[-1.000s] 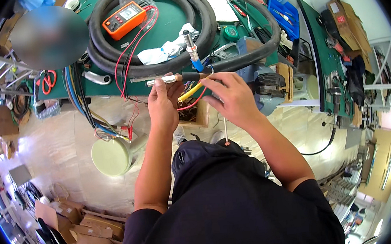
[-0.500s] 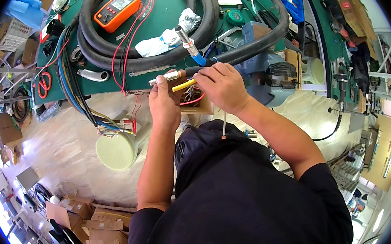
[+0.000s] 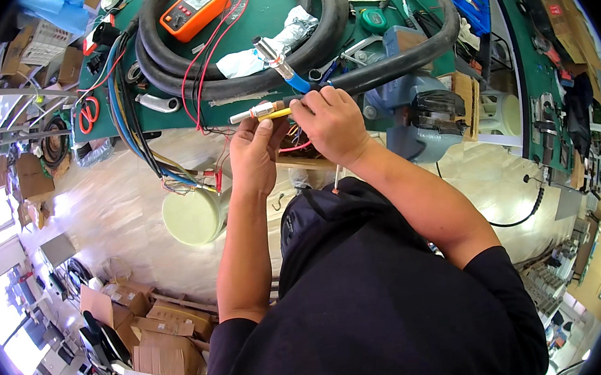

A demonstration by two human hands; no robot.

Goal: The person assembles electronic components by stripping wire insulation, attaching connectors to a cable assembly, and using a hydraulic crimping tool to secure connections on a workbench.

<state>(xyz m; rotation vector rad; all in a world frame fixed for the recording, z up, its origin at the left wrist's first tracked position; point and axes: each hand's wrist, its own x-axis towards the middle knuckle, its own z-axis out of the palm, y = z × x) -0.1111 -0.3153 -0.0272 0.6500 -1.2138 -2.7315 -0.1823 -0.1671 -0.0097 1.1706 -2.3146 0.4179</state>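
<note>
At the upper centre of the frame, a yellow, tube-shaped sleeve (image 3: 276, 114), angled down and away a second ago, now lies alongside a silver, cylindrical metal connector (image 3: 243, 116), a shift that appears to bring the two pieces into line. The left hand (image 3: 251, 152) closes thumb and fingers around the connector, its thumb now also against the sleeve's near end. The right hand (image 3: 334, 127) pinches fingertips together at the sleeve's other end; what else they grip is hidden. Counted: two hands, one yellow sleeve and two silver connectors, the second (image 3: 271, 56) tilted just above and set in one bright-blue collar (image 3: 298, 83). Across the upper frame are one thick, black rubber-like cable (image 3: 397, 66), coiled, one orange, boxy handheld meter (image 3: 190, 15) and one green, rounded tape measure (image 3: 374, 20); at upper left, one pair of red-handled scissors (image 3: 89, 114).
</note>
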